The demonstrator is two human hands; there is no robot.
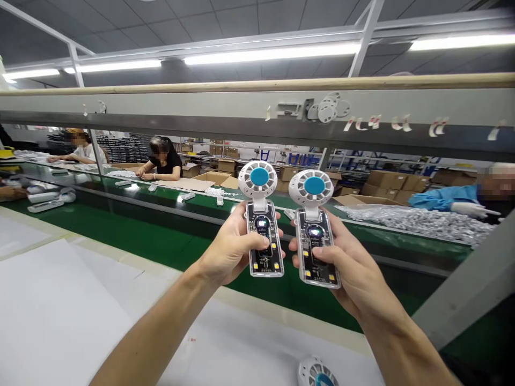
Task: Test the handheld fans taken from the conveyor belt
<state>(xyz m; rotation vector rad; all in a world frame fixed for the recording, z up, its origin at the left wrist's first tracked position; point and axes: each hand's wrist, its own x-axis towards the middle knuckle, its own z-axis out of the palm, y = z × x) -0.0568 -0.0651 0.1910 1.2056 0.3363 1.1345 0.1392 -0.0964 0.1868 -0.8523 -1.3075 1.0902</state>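
Note:
My left hand [229,241] grips a handheld mini fan [259,177] with a white round head, a blue centre and a clear body showing a black circuit board. Its thumb presses on the front of the body. A matching handheld mini fan [311,186] is held by my right hand [350,257], thumb likewise on its front. Both fans stand nearly upright side by side, apart from each other, with small lights showing on their boards. Part of another fan head [317,372] lies on the white table [241,343] below, cut off by the bottom edge.
A green conveyor belt [120,230] runs across behind my hands, with white fan parts [52,198] at its left. Across it, a person in black [164,161] and others work. Small bagged parts [414,222] are heaped at right. A metal beam [225,107] spans above.

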